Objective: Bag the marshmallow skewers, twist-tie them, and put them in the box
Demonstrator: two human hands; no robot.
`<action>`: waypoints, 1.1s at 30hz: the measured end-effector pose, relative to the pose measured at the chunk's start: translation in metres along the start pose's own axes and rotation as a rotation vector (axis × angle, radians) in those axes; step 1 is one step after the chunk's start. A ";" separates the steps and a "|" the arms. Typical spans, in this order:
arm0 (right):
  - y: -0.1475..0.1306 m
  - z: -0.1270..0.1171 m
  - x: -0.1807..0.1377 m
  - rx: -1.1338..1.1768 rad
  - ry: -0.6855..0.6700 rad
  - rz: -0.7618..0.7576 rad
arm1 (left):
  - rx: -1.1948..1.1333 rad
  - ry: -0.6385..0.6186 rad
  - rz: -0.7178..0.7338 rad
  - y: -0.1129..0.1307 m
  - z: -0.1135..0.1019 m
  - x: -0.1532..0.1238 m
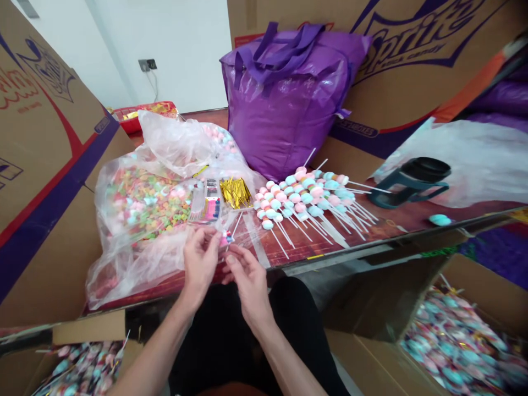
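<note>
My left hand [201,263] and my right hand [246,276] meet in front of me at the table's near edge. Both pinch a small pink and blue candy piece on a white stick [226,238]. The fingers of both hands are closed around it. Just beyond lie several pink and blue marshmallow skewers [307,197] fanned out on the table [371,228]. A bundle of gold twist ties [235,192] and a small clear packet [207,204] lie right past my fingers.
A clear bag of mixed colourful candy [138,206] sits left. A purple bag [289,93] stands behind. A dark jug [412,179] lies at the right. Cardboard boxes [45,165] flank the table. Open boxes of wrapped candy [457,341] stand below, right and left.
</note>
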State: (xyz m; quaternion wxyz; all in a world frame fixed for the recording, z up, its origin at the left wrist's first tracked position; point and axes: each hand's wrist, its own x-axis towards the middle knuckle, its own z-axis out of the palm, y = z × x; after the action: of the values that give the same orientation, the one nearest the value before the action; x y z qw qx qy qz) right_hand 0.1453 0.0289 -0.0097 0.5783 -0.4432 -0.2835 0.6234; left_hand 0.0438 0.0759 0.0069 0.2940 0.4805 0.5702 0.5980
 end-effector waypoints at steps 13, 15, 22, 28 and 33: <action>-0.022 -0.030 0.007 -0.360 -0.054 -0.235 | -0.640 0.003 -0.533 0.014 0.010 -0.037; -0.024 -0.029 0.004 -0.412 -0.045 -0.226 | -0.634 0.021 -0.544 0.013 0.011 -0.038; -0.015 -0.021 0.003 -0.329 0.037 -0.240 | -0.710 0.028 -0.559 0.016 0.021 -0.050; -0.016 -0.035 0.003 -0.491 0.025 -0.264 | -0.709 -0.050 -0.674 0.015 0.014 -0.046; -0.023 -0.035 0.004 -0.492 0.007 -0.240 | -0.730 0.084 -0.662 0.015 0.013 -0.046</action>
State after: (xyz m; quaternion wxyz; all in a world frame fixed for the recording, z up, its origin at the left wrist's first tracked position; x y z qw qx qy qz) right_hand 0.1872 0.0307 -0.0064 0.5242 -0.5358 -0.4749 0.4611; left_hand 0.0752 0.0364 0.0090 0.5941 0.1147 0.4567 0.6522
